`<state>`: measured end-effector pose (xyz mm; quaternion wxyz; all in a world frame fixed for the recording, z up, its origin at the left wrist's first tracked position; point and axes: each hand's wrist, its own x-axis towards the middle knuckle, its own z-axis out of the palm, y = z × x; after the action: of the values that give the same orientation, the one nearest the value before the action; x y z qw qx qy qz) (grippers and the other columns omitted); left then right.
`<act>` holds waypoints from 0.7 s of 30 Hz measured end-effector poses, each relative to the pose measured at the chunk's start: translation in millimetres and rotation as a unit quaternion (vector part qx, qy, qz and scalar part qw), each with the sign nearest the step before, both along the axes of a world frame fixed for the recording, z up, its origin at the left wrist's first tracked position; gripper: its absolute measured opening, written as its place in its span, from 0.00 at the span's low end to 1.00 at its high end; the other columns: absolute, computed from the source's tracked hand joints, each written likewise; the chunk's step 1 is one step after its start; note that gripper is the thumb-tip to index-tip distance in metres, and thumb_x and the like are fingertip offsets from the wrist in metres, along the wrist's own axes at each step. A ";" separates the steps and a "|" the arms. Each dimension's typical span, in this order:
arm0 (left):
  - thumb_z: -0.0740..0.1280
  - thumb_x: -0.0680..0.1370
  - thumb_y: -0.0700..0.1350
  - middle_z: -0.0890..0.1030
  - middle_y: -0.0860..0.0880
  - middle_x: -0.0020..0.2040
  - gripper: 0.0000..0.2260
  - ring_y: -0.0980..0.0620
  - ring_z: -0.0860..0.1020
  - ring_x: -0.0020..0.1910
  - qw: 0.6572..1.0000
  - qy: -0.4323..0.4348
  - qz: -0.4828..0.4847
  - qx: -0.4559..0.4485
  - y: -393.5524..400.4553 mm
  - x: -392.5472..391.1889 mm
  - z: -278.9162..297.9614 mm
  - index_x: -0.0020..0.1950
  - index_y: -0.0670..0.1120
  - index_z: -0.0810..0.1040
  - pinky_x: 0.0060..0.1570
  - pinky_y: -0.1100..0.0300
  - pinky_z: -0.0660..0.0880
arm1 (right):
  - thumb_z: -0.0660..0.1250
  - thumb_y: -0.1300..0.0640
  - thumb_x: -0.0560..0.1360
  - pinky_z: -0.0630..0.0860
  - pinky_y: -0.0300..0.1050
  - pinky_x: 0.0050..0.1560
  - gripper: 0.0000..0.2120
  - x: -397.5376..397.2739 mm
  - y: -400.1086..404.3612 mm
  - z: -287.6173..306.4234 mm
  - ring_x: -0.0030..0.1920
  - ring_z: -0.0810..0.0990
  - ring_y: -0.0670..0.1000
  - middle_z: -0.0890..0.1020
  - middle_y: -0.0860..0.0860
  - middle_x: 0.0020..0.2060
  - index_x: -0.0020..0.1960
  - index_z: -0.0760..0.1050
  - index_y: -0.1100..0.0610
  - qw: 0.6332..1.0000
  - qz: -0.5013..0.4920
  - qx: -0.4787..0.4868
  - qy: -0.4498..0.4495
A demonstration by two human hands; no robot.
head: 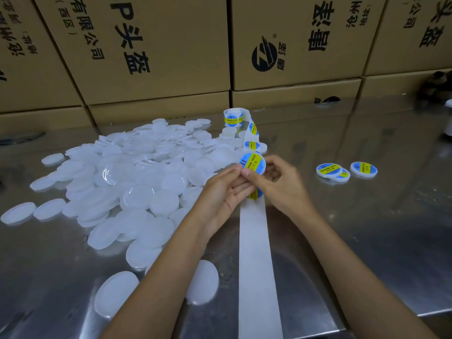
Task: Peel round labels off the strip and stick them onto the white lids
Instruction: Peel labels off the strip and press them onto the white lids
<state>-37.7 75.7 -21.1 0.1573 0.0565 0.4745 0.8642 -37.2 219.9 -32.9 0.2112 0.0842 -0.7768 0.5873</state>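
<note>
A white lid (255,165) with a blue and yellow round label on it is held up between both hands above the strip. My left hand (226,189) supports it from the left with fingertips at its edge. My right hand (276,179) pinches it, thumb pressing on the label face. The white backing strip (254,253) runs from the near table edge under my hands to the label roll (234,117) at the back. One label (255,194) shows on the strip just below my hands. A big heap of bare white lids (137,182) lies to the left.
Three labelled lids (342,170) lie on the shiny metal table (367,228) to the right. Stacked cardboard boxes (159,57) form a wall along the table's far edge. A white object (448,121) sits at the far right edge.
</note>
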 end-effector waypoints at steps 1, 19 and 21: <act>0.58 0.85 0.41 0.79 0.34 0.64 0.17 0.41 0.79 0.65 1.000 -0.001 -0.008 0.005 -1.2 0.4 0.4 0.70 0.33 0.72 0.68 0.51 0.74 | 0.76 0.47 0.72 0.74 0.49 0.38 0.11 1.3 -1.4 -0.8 0.34 0.75 0.51 0.81 0.55 0.36 0.48 0.80 0.53 1.000 -0.003 0.014 0.011; 0.71 0.76 0.31 0.85 0.44 0.37 0.23 0.47 0.84 0.35 0.941 0.206 0.097 -0.249 -4.0 4.1 2.4 0.69 0.48 0.78 0.45 0.55 0.83 | 0.60 0.54 0.83 0.60 0.42 0.29 0.22 -4.1 1.1 -2.7 0.27 0.62 0.45 0.66 0.50 0.23 0.35 0.69 0.66 0.996 -0.063 0.046 0.033; 0.72 0.76 0.32 0.85 0.42 0.37 0.20 0.47 0.84 0.34 0.944 0.199 0.116 -0.237 -4.5 5.2 3.6 0.66 0.46 0.79 0.40 0.60 0.81 | 0.58 0.51 0.84 0.64 0.49 0.31 0.24 -3.5 -0.2 -1.4 0.29 0.66 0.50 0.71 0.62 0.26 0.38 0.70 0.70 0.999 -0.042 0.023 0.013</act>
<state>-32.5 71.2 -17.4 -0.0332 0.1333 0.6903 0.7104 -40.7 219.7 -34.3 0.2439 0.0646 -0.7899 0.5589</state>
